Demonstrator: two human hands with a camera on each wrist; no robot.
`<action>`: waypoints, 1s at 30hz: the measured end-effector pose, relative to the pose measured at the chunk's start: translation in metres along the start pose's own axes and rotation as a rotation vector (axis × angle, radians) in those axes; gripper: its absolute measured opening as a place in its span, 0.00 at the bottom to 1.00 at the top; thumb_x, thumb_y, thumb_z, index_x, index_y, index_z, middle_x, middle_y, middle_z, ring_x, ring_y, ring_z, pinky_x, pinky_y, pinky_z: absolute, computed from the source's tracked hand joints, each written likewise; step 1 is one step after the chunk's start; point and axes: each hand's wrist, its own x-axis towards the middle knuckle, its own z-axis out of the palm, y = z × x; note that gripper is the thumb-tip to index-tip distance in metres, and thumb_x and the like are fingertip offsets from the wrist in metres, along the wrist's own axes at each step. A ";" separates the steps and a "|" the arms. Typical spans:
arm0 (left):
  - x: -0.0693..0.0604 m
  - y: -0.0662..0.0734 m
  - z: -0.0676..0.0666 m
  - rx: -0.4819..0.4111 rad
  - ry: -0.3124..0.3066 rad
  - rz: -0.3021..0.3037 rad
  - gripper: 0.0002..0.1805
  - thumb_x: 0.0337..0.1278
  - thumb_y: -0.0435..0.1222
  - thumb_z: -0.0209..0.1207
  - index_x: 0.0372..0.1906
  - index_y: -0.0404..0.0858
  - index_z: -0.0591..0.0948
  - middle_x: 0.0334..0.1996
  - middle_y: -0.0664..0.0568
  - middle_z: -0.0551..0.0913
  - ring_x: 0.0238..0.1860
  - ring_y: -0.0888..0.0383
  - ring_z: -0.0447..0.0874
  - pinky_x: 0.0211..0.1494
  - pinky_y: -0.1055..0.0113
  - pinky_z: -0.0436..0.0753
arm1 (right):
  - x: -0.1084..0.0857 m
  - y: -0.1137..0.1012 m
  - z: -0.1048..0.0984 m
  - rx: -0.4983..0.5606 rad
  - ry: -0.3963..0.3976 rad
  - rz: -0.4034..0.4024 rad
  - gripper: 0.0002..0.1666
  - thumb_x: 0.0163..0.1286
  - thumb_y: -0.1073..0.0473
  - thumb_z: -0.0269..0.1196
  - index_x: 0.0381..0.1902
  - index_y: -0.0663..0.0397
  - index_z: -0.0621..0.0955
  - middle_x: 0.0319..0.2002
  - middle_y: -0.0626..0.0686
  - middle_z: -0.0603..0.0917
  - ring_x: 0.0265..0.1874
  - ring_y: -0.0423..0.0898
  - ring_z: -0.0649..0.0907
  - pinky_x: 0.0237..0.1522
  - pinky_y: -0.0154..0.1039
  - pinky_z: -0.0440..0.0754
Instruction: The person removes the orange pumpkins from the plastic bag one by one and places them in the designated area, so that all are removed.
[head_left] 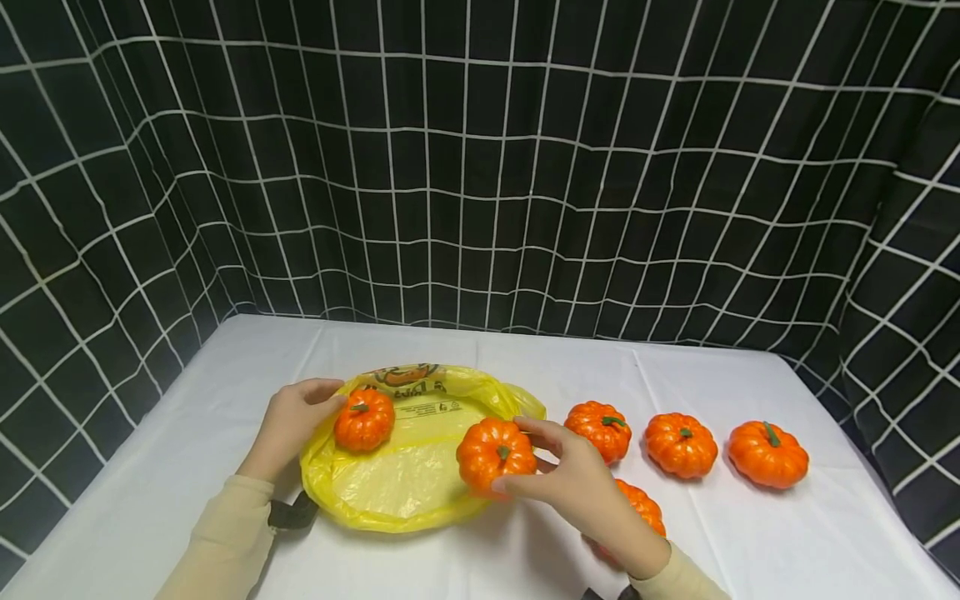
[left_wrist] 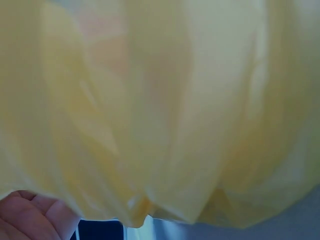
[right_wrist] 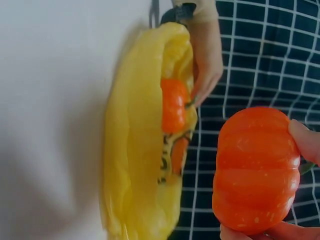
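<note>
A yellow plastic bag (head_left: 405, 492) lies with its mouth spread wide, and one small orange pumpkin (head_left: 364, 420) sits inside near its left side. My left hand (head_left: 292, 421) grips the bag's left rim; the bag fills most of the left wrist view, where part of that hand (left_wrist: 32, 217) shows at the lower left corner. Between thumb and fingers, my right hand (head_left: 573, 479) holds another small pumpkin (head_left: 495, 457) over the bag's right edge. The right wrist view shows this held pumpkin (right_wrist: 257, 170) up close, apart from the bag (right_wrist: 135, 135).
Three small pumpkins stand in a row on the right: a near one (head_left: 600, 432), a middle one (head_left: 681, 446) and a far one (head_left: 768, 454). One more pumpkin (head_left: 637, 507) is partly covered by my right forearm. A black white-gridded cloth (head_left: 480, 167) surrounds the white table (head_left: 720, 542).
</note>
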 end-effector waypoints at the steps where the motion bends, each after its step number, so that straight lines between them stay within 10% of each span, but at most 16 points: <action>1: 0.000 0.000 0.000 0.002 0.000 0.000 0.23 0.67 0.40 0.57 0.62 0.32 0.78 0.63 0.36 0.78 0.67 0.40 0.73 0.70 0.47 0.74 | -0.002 0.001 -0.005 0.007 -0.002 0.009 0.44 0.50 0.60 0.78 0.65 0.61 0.75 0.62 0.60 0.80 0.61 0.54 0.81 0.60 0.44 0.82; 30: 0.002 -0.004 0.002 0.027 -0.007 -0.009 0.24 0.67 0.41 0.57 0.63 0.33 0.77 0.64 0.35 0.77 0.68 0.39 0.72 0.71 0.46 0.73 | -0.059 0.032 -0.117 -0.301 0.115 0.275 0.52 0.60 0.41 0.71 0.76 0.51 0.63 0.74 0.66 0.64 0.69 0.62 0.73 0.54 0.42 0.86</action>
